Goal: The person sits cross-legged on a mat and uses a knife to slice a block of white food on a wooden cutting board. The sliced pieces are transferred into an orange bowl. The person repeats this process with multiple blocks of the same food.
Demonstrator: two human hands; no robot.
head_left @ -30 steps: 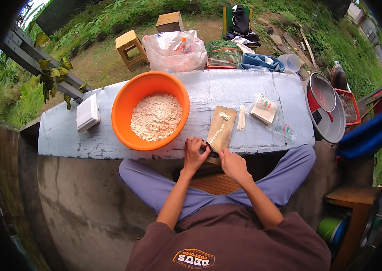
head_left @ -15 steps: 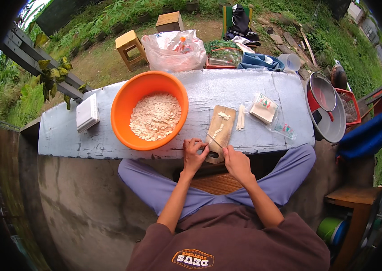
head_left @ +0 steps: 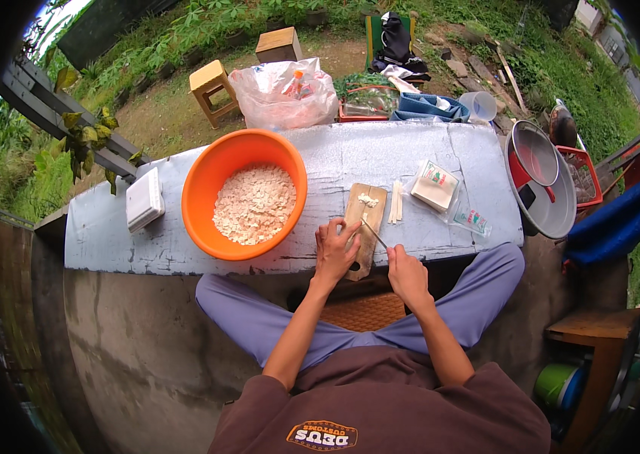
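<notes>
My right hand [head_left: 408, 277] grips a thin knife [head_left: 377, 233] by its handle, the blade slanting up and left over a small wooden cutting board [head_left: 378, 215]. On the board's left side my left hand [head_left: 334, 252] has its fingers apart, the tips near the blade's point. A small heap of cut pale pieces [head_left: 368, 200] lies toward the board's far end; anything under my left fingertips is hidden. Beside the board are a few pale flat strips [head_left: 396, 203]. A large orange basin [head_left: 192, 198] to the left contains many small pale flakes [head_left: 256, 204].
A clear pack of pale sheets [head_left: 436, 187] and a plastic wrapper [head_left: 473, 221] lie right of the strips. A white box [head_left: 144, 200] is at the left on the silvery tabletop [head_left: 327, 155]. Grey basin [head_left: 554, 208] and strainer [head_left: 535, 151] stand right; a plastic bag [head_left: 278, 102] sits behind.
My left hand has moved up the board, from its near end toward the cut pieces. The knife has shifted slightly right, and the row of pieces on the board no longer shows.
</notes>
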